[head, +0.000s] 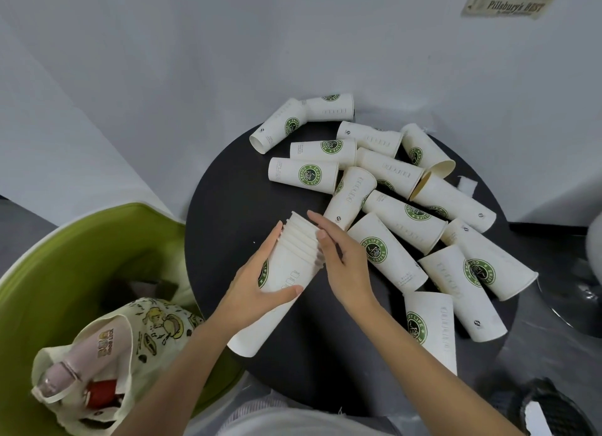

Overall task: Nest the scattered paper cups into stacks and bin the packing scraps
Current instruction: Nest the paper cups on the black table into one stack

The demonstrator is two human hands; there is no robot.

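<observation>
Leftward, green bin (pixel 65 259) — tote bag (pixel 130 338) inside, nested cups (pixel 290 263)

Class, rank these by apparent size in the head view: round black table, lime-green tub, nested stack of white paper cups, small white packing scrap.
round black table
lime-green tub (cropped, nearer: unsure against table)
nested stack of white paper cups
small white packing scrap

Cups (pixel 386 255) w/ "ENJOY LIFE COFFEE"
</observation>
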